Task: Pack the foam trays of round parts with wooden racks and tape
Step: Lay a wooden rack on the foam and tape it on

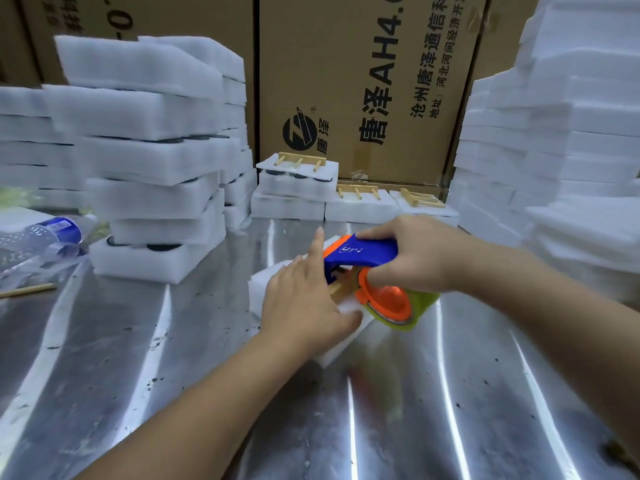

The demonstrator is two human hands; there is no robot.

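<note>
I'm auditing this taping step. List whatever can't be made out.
Head view throughout.
Foam tray top: covered by the left hand and tape dispenser; parts inside unseen.
Tape end: behind the left hand; stuck or not, cannot tell.
Water bottle: blurred, cut by the left edge.
Right foam stack: blurred, cut by the right edge.

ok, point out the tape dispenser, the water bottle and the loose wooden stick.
tape dispenser (360, 252): head view, on the blue handle.
water bottle (60, 230): head view, on its blue label.
wooden stick (29, 291): head view, mid-length, far left of the table.
</note>
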